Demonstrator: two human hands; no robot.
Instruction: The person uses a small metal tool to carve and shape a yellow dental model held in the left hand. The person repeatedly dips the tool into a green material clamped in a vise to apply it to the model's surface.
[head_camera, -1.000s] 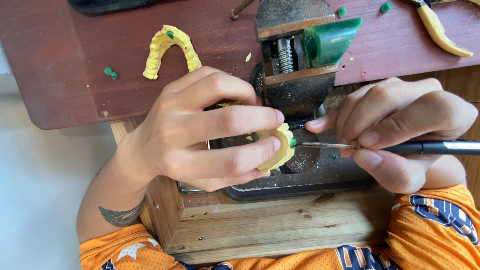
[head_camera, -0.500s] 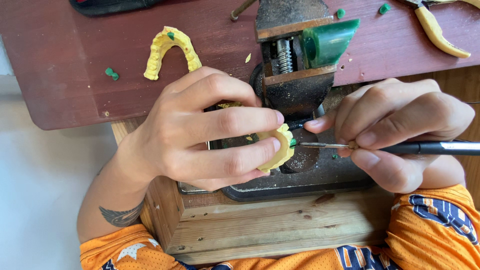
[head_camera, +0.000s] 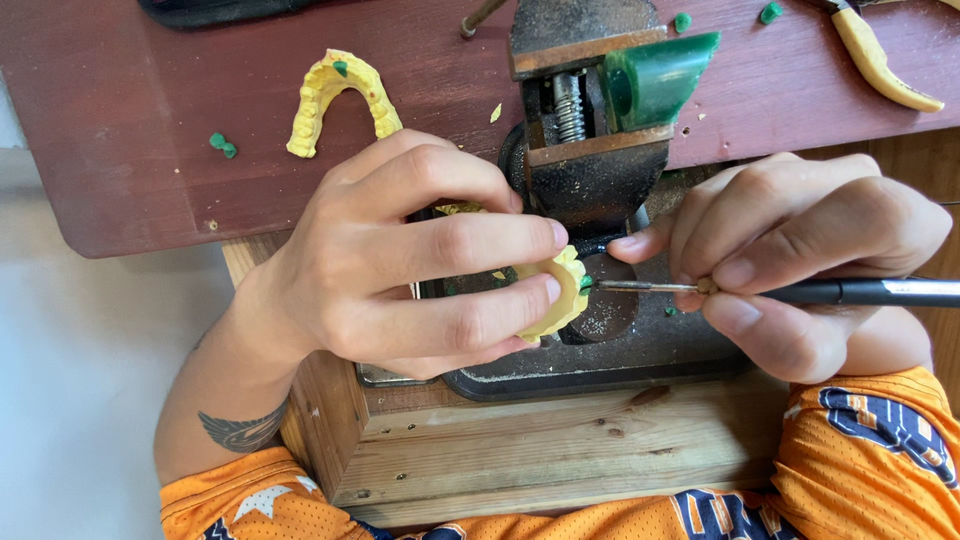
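Pretty much nothing has moved since the earlier frame: we still have both hands parked where they were, maybe the tool tip a hair closer in.

Our left hand (head_camera: 400, 265) has its fingers (head_camera: 470, 240) curled and pressed together, pinching the yellow dental cast (head_camera: 558, 295) between the fingertips and the thumb underneath. The cast pokes out just past those fingertips, a chalky, bumpy tooth arch with a tiny green spot where the tool meets it. Our right hand (head_camera: 800, 260) pinches a thin carving tool (head_camera: 780, 291) pencil-style, fingers bunched tight around it; its slim metal tip touches the cast's edge, and the black handle runs out beyond the right knuckles to the frame edge.

Room is tight. Directly above the left fingertips sits the rusty iron vise (head_camera: 590, 130), jaws clamped on a glossy green wax block (head_camera: 655, 75). Its dark base (head_camera: 600, 360) lies under both sets of fingertips, dusty with filings. Only a narrow gap separates the two hands.

Above the left knuckles, a second yellow arch cast (head_camera: 338, 100) lies on the dark red surface (head_camera: 150, 150), well apart from the hand, with small green wax crumbs (head_camera: 222, 145) to its left. Up past the right hand, yellow-handled pliers (head_camera: 880, 60) lie near the corner. Below both wrists is a rough wooden block (head_camera: 560, 450).
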